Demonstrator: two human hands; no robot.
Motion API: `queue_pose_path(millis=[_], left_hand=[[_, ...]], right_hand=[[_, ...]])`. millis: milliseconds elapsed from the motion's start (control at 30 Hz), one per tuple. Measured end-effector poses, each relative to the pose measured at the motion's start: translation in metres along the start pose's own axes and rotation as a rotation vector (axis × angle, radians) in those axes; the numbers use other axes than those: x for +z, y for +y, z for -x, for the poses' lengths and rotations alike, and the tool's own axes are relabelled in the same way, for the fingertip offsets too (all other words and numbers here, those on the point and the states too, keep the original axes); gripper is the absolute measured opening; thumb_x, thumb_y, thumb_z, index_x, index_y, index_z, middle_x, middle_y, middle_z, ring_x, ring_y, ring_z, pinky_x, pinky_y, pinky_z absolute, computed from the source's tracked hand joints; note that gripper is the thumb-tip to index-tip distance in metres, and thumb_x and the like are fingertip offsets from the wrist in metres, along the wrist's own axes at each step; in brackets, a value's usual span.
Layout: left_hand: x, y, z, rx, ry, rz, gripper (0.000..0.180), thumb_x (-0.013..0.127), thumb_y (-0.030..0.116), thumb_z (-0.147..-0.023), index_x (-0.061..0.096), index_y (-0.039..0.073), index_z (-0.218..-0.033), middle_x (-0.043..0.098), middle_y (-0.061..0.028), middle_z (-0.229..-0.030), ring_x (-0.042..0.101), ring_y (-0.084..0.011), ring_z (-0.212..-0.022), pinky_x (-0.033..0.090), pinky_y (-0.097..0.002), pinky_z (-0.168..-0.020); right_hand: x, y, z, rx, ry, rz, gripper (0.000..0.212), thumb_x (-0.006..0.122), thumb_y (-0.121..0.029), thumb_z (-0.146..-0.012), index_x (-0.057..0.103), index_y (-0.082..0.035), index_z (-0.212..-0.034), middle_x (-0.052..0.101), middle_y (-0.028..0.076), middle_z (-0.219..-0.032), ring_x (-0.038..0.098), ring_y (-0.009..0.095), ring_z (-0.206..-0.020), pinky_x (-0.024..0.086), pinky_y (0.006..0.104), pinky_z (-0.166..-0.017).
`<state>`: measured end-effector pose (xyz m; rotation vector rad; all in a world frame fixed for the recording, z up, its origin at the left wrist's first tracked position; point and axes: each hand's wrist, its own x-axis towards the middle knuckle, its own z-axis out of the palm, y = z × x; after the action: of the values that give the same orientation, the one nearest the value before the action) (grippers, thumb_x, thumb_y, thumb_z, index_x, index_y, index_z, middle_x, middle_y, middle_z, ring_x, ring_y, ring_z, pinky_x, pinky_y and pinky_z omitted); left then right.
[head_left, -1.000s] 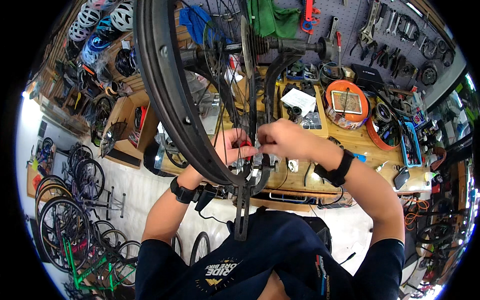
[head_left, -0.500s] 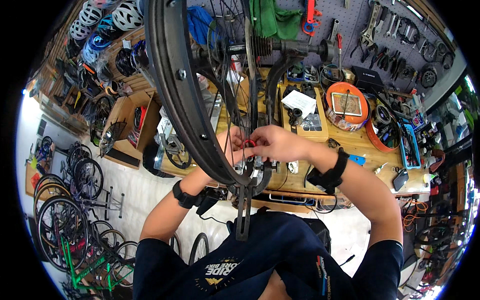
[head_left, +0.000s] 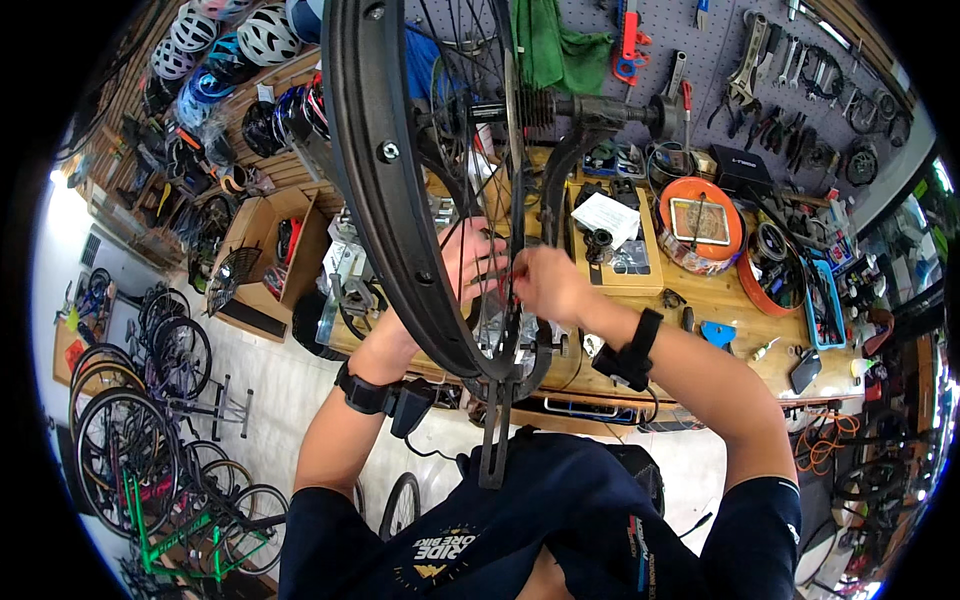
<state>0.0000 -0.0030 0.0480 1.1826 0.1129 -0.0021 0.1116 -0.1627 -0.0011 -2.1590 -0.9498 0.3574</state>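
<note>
the left hand [head_left: 472, 258] has opened, fingers spread beside the wheel rim [head_left: 372, 190], seemingly leaving the curled right hand [head_left: 548, 285], its grip unclear, to work.

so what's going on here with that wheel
A person has both bare hands at the spokes of a bicycle wheel held upright in a black stand by a wooden workbench. The left hand is in among the spokes, partly hidden by the rim; the right hand is close beside it, its fingers bent in toward the spokes. Its fingertips are too blurred to tell what they grip.
</note>
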Motion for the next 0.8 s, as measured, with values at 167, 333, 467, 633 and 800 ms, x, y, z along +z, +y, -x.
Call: queue_pose_path(millis=[167, 333, 467, 633, 800], left_hand=[[0.016, 0.005, -0.003, 0.028, 0.073, -0.212, 0.047, 0.054, 0.029, -0.096, 0.040, 0.003, -0.133, 0.058, -0.0144, -0.119, 0.060, -0.0217, -0.108, 0.048, -0.0304, -0.091], [0.000, -0.016, -0.011, 0.163, 0.004, -0.261, 0.048, 0.056, 0.026, -0.096, 0.037, 0.001, -0.132, 0.056, -0.0159, -0.120, 0.060, -0.0228, -0.109, 0.048, -0.0306, -0.093], [-0.006, -0.035, -0.018, 0.207, -0.004, -0.183, 0.056, 0.056, 0.026, -0.096, 0.030, 0.002, -0.139, 0.052, -0.0171, -0.128, 0.054, -0.0244, -0.118, 0.043, -0.0329, -0.100], [-0.011, -0.055, -0.021, 0.079, 0.023, -0.326, 0.061, 0.053, 0.027, -0.098, 0.024, -0.001, -0.144, 0.053, -0.0149, -0.128, 0.054, -0.0208, -0.117, 0.042, -0.0315, -0.101], [-0.006, -0.057, -0.022, 0.078, 0.040, -0.354, 0.056, 0.056, 0.027, -0.097, 0.033, -0.002, -0.140, 0.056, -0.0108, -0.123, 0.056, -0.0168, -0.113, 0.043, -0.0301, -0.099]], right_hand=[[-0.039, 0.016, -0.013, 0.064, 0.130, 0.019, 0.022, 0.059, -0.008, -0.077, 0.067, 0.005, -0.093, 0.066, 0.025, -0.080, 0.068, 0.036, -0.071, 0.054, 0.0421, -0.066], [-0.059, -0.011, 0.030, 0.275, -0.113, -0.657, 0.025, 0.058, -0.004, -0.084, 0.063, 0.007, -0.106, 0.067, 0.014, -0.076, 0.066, 0.017, -0.061, 0.054, 0.0276, -0.053], [-0.046, -0.029, 0.053, 0.336, -0.173, -0.777, 0.026, 0.060, -0.008, -0.088, 0.062, 0.007, -0.110, 0.066, 0.010, -0.077, 0.064, 0.013, -0.061, 0.054, 0.0242, -0.054], [-0.036, -0.026, 0.059, 0.264, -0.113, -0.748, 0.023, 0.058, -0.008, -0.090, 0.063, 0.005, -0.109, 0.065, 0.009, -0.076, 0.064, 0.014, -0.060, 0.054, 0.0258, -0.053], [-0.038, -0.025, 0.060, 0.276, -0.116, -0.759, 0.024, 0.060, -0.008, -0.090, 0.062, 0.006, -0.109, 0.065, 0.010, -0.078, 0.065, 0.014, -0.061, 0.054, 0.0260, -0.054]])
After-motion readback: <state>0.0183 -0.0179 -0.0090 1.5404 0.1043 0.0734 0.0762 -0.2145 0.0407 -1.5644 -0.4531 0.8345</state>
